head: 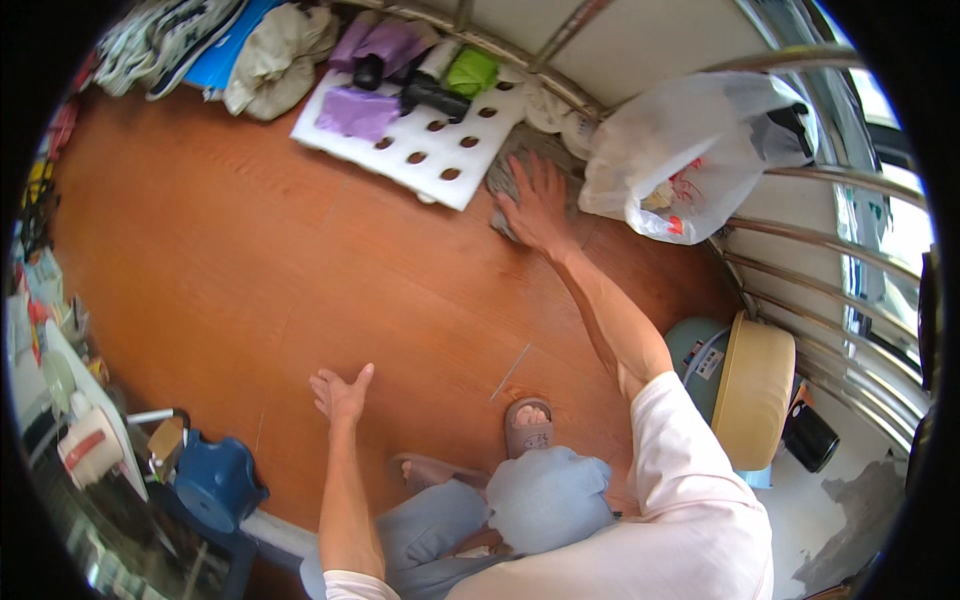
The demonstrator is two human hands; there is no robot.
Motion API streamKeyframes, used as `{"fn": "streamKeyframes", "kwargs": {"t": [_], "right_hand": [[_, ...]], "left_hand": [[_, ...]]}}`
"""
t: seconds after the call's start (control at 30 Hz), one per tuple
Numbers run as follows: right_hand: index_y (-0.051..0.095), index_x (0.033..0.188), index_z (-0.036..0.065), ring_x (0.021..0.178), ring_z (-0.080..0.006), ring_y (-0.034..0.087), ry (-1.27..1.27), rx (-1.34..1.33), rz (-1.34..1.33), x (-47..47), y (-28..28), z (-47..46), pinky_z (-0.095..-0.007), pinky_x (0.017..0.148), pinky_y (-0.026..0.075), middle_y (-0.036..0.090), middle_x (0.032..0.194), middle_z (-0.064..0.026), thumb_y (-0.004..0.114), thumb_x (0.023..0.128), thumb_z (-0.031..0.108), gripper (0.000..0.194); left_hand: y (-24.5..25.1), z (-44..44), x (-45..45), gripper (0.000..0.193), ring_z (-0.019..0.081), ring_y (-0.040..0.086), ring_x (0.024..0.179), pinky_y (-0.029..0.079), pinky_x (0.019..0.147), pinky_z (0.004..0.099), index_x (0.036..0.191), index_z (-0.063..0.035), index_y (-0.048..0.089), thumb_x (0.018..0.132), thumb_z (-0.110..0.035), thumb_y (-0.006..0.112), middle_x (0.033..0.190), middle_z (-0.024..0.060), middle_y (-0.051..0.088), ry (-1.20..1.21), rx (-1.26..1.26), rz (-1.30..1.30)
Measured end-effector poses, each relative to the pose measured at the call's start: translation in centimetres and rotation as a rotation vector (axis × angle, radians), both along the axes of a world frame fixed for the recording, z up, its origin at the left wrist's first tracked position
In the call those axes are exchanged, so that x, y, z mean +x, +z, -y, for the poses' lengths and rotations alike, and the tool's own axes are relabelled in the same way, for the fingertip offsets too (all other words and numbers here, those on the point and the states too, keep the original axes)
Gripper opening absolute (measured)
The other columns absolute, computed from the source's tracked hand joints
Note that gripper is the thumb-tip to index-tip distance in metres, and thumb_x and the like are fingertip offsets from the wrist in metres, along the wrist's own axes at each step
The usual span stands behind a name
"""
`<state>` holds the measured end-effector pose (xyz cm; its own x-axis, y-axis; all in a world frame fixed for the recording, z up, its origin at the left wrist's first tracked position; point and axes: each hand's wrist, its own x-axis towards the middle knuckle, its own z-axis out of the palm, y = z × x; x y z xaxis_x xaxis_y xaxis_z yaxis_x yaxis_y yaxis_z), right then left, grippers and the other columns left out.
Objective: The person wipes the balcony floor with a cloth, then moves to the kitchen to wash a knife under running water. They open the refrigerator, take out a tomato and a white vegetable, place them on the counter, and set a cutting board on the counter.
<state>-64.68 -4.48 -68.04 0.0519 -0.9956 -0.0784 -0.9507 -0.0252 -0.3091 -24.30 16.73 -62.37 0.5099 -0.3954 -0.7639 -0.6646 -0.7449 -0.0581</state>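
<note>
My right hand (536, 199), fingers spread, holds a crumpled grey cloth (504, 180) down against the brown wood-look floor (300, 247). The cloth lies just right of a white foam board with round holes (450, 174), and the hand covers part of it. On the board are rolls of purple bags (358, 112), black rolls (435, 99) and a green roll (472, 71). My left hand (341, 394) is held out over the floor, nothing in it, thumb apart from the fingers.
A white plastic bag (675, 165) hangs on the metal railing (817, 240) at the right. Below it lean a yellow basin (754, 390) and a green basin (694, 367). A blue plastic stool (217, 480) stands at lower left. Shoes (180, 45) and a beige cloth bundle (277, 64) lie at the far edge.
</note>
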Motion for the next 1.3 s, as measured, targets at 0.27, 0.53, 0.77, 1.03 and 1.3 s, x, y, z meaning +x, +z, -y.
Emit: {"fn": "streamKeyframes", "kwargs": {"t": [0.27, 0.53, 0.77, 1.03, 1.3], "right_hand": [[0.047, 0.153, 0.018, 0.150, -0.0416, 0.031, -0.035, -0.114, 0.077, 0.6, 0.8, -7.8, -0.0599, 0.122, 0.023, 0.039, 0.162, -0.0141, 0.062, 0.095, 0.039, 0.063], [0.052, 0.147, 0.010, 0.146, -0.0445, 0.036, -0.298, -0.087, -0.136, -17.1, -1.3, -15.6, -0.0616, 0.120, 0.027, 0.042, 0.157, -0.0220, 0.066, 0.090, 0.045, 0.068], [0.056, 0.141, 0.008, 0.135, -0.0473, 0.042, -0.422, -0.181, -0.246, -21.4, -3.6, -13.3, -0.0593, 0.114, 0.033, 0.049, 0.147, -0.0245, 0.066, 0.093, 0.039, 0.058], [0.060, 0.135, 0.016, 0.125, -0.0425, 0.048, -0.297, -0.035, 0.089, -15.1, 2.6, -23.4, -0.0538, 0.104, 0.040, 0.052, 0.137, -0.0180, 0.071, 0.080, 0.003, 0.058], [0.054, 0.133, 0.002, 0.115, -0.0476, 0.049, -0.776, -0.362, -0.212, -26.3, -4.7, -10.4, -0.0588, 0.098, 0.037, 0.053, 0.125, -0.0280, 0.063, 0.093, 0.050, 0.063]], "left_hand": [[-2.6, 0.2, -0.7, 0.149, 0.0514, 0.002, 0.156, 0.008, 0.126, 0.0587, 0.154, 0.0221, 0.006, 0.070, -0.076, 0.080, 0.163, 0.0434, 0.000, -0.052, 0.051, 0.101], [-4.9, 0.2, -0.1, 0.148, 0.0556, 0.025, 0.146, 0.031, 0.118, 0.0598, 0.149, 0.0261, 0.016, 0.066, -0.079, 0.081, 0.157, 0.0454, 0.017, -0.201, 0.111, 0.256], [-5.8, 0.3, 1.0, 0.139, 0.0510, 0.045, 0.129, 0.044, 0.108, 0.0570, 0.140, 0.0255, 0.038, 0.062, -0.081, 0.081, 0.145, 0.0403, 0.039, -0.324, 0.101, 0.254], [-3.9, 0.0, 0.8, 0.119, 0.0507, 0.043, 0.136, 0.043, 0.110, 0.0566, 0.124, 0.0243, 0.058, 0.069, -0.079, 0.079, 0.139, 0.0396, 0.049, -0.344, 0.000, 0.199], [-2.7, 0.6, 0.5, 0.093, 0.0460, 0.066, 0.115, 0.050, 0.103, 0.0508, 0.109, 0.0161, 0.072, 0.073, -0.069, 0.083, 0.114, 0.0350, 0.070, -0.424, -0.135, 0.092]]}}
